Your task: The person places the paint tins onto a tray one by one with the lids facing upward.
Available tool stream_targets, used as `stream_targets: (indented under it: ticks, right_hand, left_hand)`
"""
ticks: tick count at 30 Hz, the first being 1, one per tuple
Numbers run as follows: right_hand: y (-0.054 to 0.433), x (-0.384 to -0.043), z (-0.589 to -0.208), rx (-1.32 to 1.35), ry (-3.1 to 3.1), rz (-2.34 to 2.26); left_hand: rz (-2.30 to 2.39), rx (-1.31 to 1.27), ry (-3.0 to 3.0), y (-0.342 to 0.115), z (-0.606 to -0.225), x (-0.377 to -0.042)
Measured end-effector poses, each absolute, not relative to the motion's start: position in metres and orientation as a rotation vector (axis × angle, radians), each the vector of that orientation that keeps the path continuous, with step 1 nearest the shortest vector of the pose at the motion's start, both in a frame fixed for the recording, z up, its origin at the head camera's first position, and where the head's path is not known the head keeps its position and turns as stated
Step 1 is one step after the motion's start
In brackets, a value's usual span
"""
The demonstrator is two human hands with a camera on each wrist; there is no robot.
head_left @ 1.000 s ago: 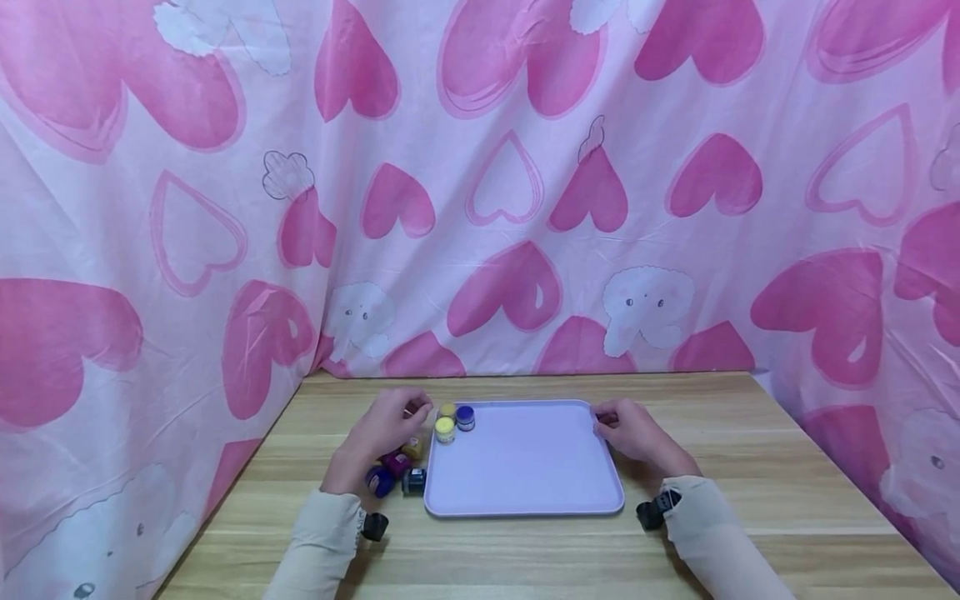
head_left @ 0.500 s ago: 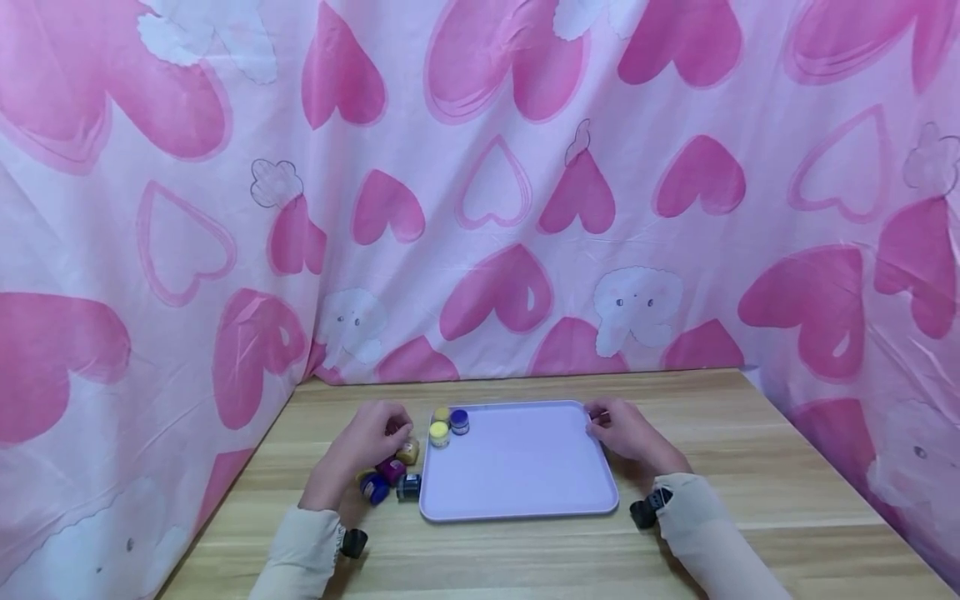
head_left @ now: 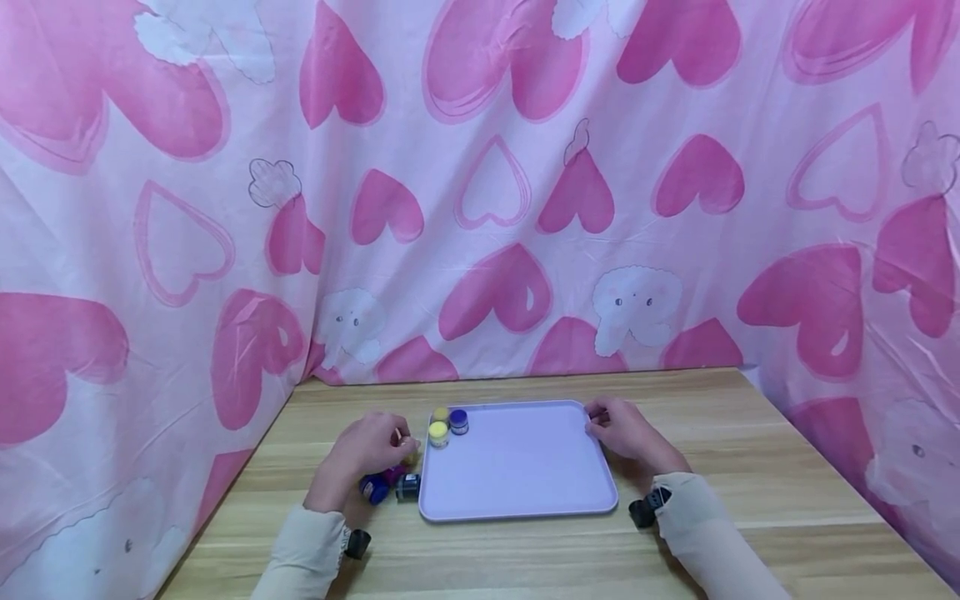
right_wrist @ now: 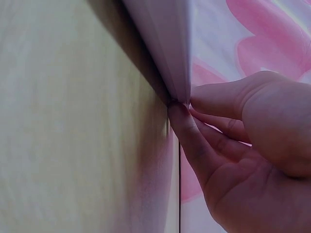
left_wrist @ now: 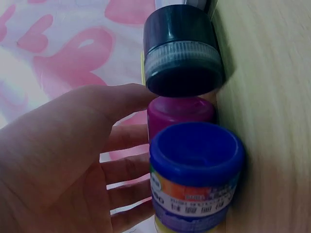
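Over a cluster of small paint jars left of the tray, my left hand [head_left: 367, 447] reaches down to a gold-topped jar [head_left: 409, 457]. Its fingers [left_wrist: 127, 170] pass behind the magenta jar [left_wrist: 179, 112] and the blue jar [left_wrist: 194, 177] in the left wrist view; their tips are hidden, so any hold is unclear. A black jar [head_left: 408, 487] lies near the tray's left edge. My right hand [head_left: 628, 432] pinches the right rim of the pale lilac tray [head_left: 517, 471]. Three jars stand in its far left corner: a yellow one [head_left: 438, 434], a gold-lidded one [head_left: 441, 414] and a purple-blue one [head_left: 459, 422].
A wood-grain table [head_left: 480, 558] bears everything. Pink heart-print cloth [head_left: 495, 200] hangs behind the table and at both sides. Each wrist carries a small black camera, such as the one on the right wrist [head_left: 649, 507].
My left hand has drawn back from beside the tray's far left corner and come down over the loose jars. The right hand keeps its place on the tray rim. The view has shifted slightly.
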State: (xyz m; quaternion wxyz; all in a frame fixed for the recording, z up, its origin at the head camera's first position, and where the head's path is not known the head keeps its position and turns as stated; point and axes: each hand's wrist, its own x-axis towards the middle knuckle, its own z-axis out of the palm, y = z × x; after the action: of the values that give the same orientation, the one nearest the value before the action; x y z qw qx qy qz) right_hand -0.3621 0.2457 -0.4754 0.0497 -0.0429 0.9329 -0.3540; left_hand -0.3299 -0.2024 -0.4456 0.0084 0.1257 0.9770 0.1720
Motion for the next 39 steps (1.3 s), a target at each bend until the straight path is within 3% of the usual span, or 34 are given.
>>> stream_targets:
  ticks: [20, 39]
  right_hand:
    - [0.246, -0.364, -0.475, -0.115, 2.843, -1.042]
    - [0.245, -0.359, -0.47, -0.173, 2.84, -1.026]
  left_hand:
    - [0.717, 0.378, 3.028, -0.196, -0.443, -0.333]
    - [0.926, 0.549, 3.183, -0.165, -0.436, -0.336]
